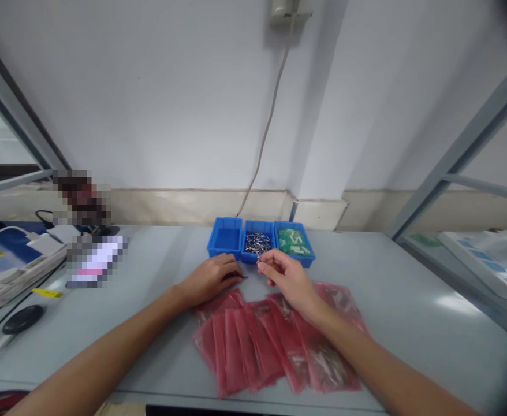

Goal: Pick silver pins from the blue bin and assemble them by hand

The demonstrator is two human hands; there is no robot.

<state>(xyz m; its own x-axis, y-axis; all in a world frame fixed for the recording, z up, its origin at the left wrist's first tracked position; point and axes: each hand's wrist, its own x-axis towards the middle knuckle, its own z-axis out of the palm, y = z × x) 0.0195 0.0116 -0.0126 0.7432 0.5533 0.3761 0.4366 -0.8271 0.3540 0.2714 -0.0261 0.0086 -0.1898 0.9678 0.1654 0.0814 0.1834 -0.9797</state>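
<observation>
My left hand [213, 279] rests on the table with its fingers curled round a thin dark piece, whose tip pokes out towards the right. What that piece is cannot be made out. Just in front of the middle blue bin [246, 257], my right hand [286, 276] has thumb and forefinger pinched together. Something tiny and dark shows at those fingertips, too small to name. Many small shiny metal pins or screws [257, 241] lie in that bin. Beneath both wrists spread several pink translucent bags [236, 352], some with small metal parts inside.
To the left is a blue bin [226, 238] with its floor showing. The right blue bin [309, 257] holds a green bag [294, 241] with white pieces. A phone-like bright screen [97, 261], a black oval device [23, 319] and a power strip [23, 280] sit left.
</observation>
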